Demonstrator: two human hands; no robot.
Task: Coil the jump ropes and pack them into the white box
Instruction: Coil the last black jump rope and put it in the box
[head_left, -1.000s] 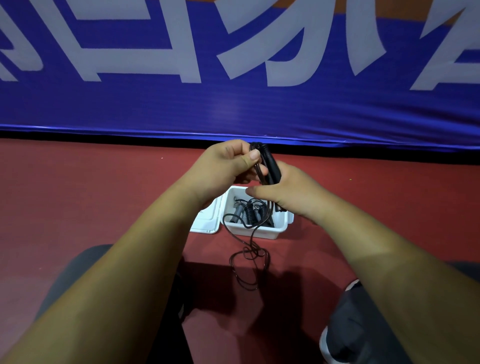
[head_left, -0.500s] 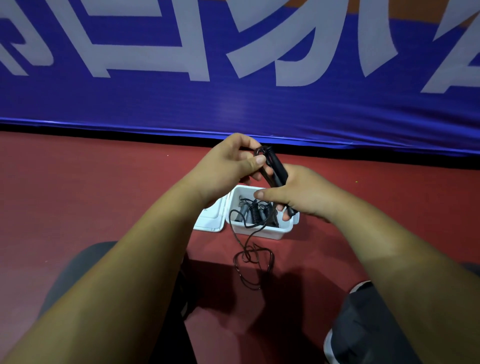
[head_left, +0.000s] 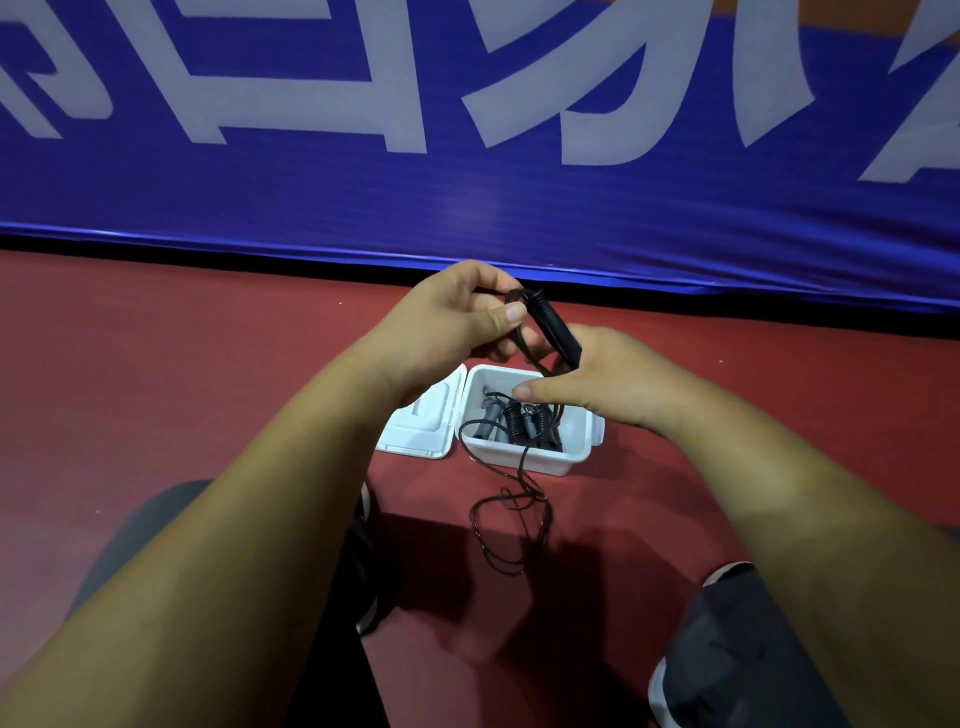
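Observation:
I hold a black jump rope above the white box (head_left: 522, 457). My right hand (head_left: 597, 379) grips its black handles (head_left: 553, 326), which stick up and to the left out of the fist. My left hand (head_left: 457, 317) pinches the thin cord beside the handles' top end between thumb and fingers. The rest of the cord (head_left: 511, 525) hangs down past the box's front rim and lies in loose loops on the red floor. Inside the box lie coiled jump ropes (head_left: 514, 421) with grey and black handles.
The box's white lid (head_left: 423, 423) lies open on the floor, to the left of the box. A blue banner with white letters (head_left: 467, 156) stands along the far side. My knees and shoes (head_left: 675, 680) frame the red floor near me.
My left hand has shifted slightly along the cord near the handles' top. The loose cord on the floor has changed shape a little. My right hand keeps its grip on the handles.

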